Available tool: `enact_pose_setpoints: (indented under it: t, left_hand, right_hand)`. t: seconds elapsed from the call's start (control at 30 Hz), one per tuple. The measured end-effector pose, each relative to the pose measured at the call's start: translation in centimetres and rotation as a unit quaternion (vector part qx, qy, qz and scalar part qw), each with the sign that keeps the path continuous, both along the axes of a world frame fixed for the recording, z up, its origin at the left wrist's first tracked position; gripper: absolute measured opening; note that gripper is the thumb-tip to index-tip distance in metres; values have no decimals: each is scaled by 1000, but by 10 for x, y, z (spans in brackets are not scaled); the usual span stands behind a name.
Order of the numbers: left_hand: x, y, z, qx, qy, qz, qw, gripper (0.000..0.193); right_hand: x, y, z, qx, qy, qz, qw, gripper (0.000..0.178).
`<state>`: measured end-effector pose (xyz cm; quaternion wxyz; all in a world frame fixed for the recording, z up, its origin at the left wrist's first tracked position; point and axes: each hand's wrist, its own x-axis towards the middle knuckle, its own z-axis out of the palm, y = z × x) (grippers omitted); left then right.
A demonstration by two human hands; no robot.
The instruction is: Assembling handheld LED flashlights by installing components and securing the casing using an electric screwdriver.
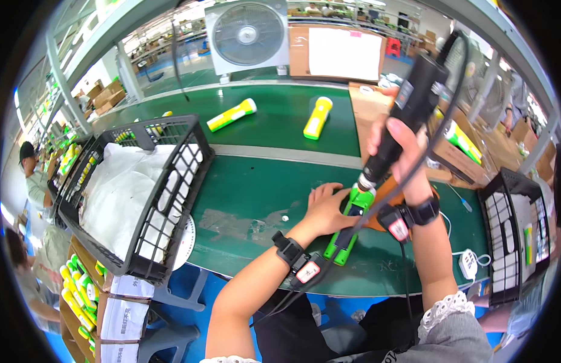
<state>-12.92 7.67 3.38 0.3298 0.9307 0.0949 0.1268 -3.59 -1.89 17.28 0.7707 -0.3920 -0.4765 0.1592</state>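
Holding a green flashlight housing (339,247) on the bench (256,175), just below and right of mid-frame, the left grip (321,213) clasps its body while the right grip (411,155) is closed around a black electric screwdriver (409,100). That driver's leaning (never ideal), so I reckon it could slip and scuff plastic or jab the left grip. The loose cord (442,132) might snag too.
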Motion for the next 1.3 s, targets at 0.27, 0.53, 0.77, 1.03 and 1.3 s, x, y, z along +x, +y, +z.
enact_pose_setpoints:
  t: [0.27, 0.53, 0.77, 1.03, 1.3]
  left_hand:
    - [1, 5, 1, -28, 36, -12, 999, 79]
    - [0, 1, -4, -31, 24, -3, 999, 83]
    - [-2, -5, 5, -15, 50, 15, 999, 80]
    - [-5, -9, 9, 13, 20, 29, 999, 66]
    - [0, -12, 0, 5, -39, 50, 998, 58]
  right_hand:
    - [7, 21, 4, -39, -33, 79, 996, 27]
    - [3, 21, 6, -67, -28, 81, 994, 36]
    - [-5, 35, 10, -106, -39, 47, 992, 41]
    - [-19, 23, 6, -57, -27, -20, 998, 35]
    - [-26, -34, 52, 167, -221, -7, 961, 84]
